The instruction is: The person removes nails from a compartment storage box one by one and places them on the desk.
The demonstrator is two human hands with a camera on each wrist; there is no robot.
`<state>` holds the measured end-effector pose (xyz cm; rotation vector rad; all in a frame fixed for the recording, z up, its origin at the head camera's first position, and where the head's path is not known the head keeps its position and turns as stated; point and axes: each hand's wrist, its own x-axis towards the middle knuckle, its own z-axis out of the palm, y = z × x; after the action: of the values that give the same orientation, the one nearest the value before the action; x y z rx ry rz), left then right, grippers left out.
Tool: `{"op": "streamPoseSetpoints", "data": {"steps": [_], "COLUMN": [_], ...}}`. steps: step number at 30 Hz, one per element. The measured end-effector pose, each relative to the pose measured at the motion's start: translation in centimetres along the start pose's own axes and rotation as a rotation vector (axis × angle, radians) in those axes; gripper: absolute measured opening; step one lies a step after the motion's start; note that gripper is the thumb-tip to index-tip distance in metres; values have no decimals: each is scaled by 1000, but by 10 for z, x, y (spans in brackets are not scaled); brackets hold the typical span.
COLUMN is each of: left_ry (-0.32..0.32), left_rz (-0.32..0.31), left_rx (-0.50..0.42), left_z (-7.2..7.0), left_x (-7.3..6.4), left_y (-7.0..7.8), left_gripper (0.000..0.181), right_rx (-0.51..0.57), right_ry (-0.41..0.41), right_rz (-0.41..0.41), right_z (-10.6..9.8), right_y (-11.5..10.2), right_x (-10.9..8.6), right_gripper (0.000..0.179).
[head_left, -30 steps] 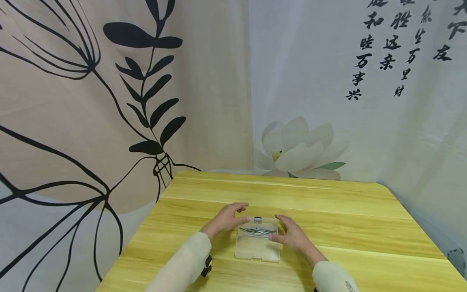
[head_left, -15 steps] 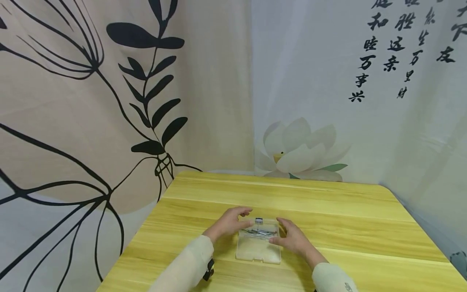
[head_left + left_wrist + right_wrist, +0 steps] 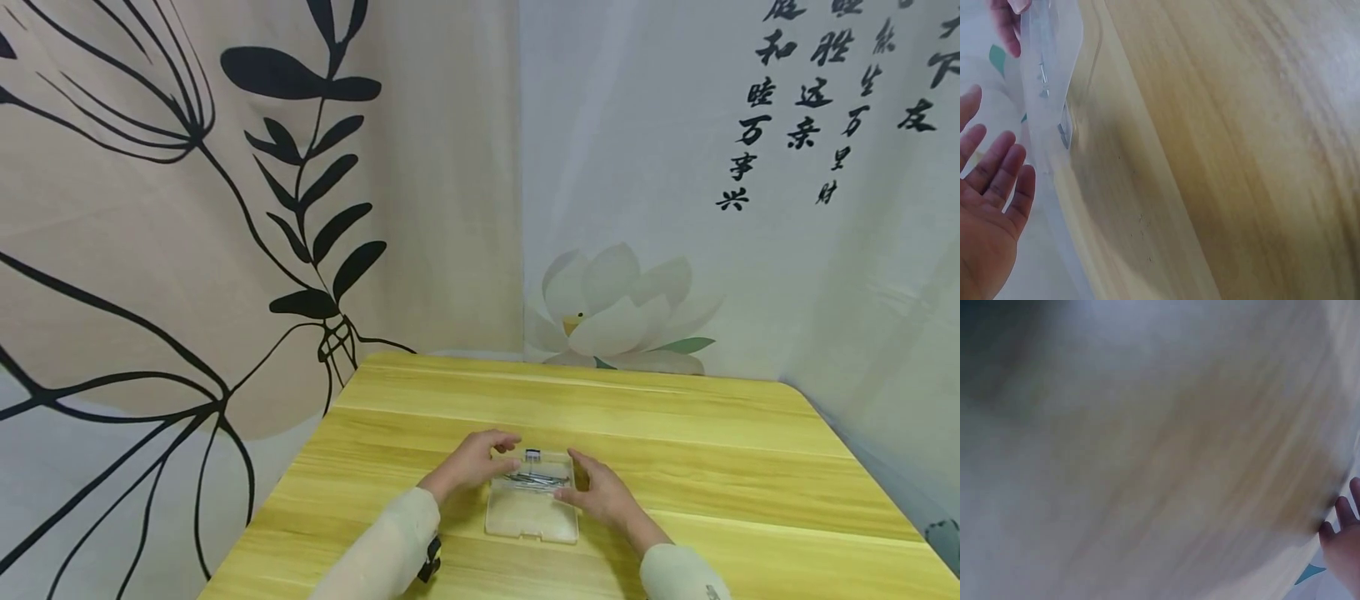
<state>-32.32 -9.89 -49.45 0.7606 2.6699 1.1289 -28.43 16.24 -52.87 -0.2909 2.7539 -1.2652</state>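
A clear plastic case [image 3: 531,518] lies unfolded on the wooden table, its two halves flat. Several thin metal pieces, like long nails or screws [image 3: 536,480], lie across the middle of its far half. My left hand [image 3: 474,460] is at the far left corner of the case, fingers loosely bent and thumb reaching over the edge. In the left wrist view that same hand [image 3: 991,212] holds nothing, apart from the case [image 3: 1050,56]. At the right side is my right hand [image 3: 603,493], thumb and fingers spread about the case's edge; whether they touch it is unclear.
A small dark-topped piece [image 3: 532,455] sits at the case's far edge. The yellow wooden table [image 3: 720,450] stretches around it, up to patterned curtains [image 3: 450,208] at the back. The right wrist view is mostly blurred.
My left hand has come slightly nearer the case's far left corner. The right hand has barely moved, and the head view has shifted a little.
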Motion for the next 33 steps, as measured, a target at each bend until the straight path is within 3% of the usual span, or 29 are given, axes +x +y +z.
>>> {"op": "streamPoseSetpoints", "data": {"steps": [9, 33], "left_ry": [-1, 50], "left_rz": [17, 43], "left_rx": [-3, -66], "left_z": [3, 14], "left_x": [0, 3], "left_y": [2, -6], "left_gripper": [40, 24], "right_rx": [-4, 23], "right_ry": [40, 39], "right_rz": [-29, 19], "right_z": [4, 4], "right_y": [1, -1], "right_x": [0, -2], "right_gripper": [77, 78]}}
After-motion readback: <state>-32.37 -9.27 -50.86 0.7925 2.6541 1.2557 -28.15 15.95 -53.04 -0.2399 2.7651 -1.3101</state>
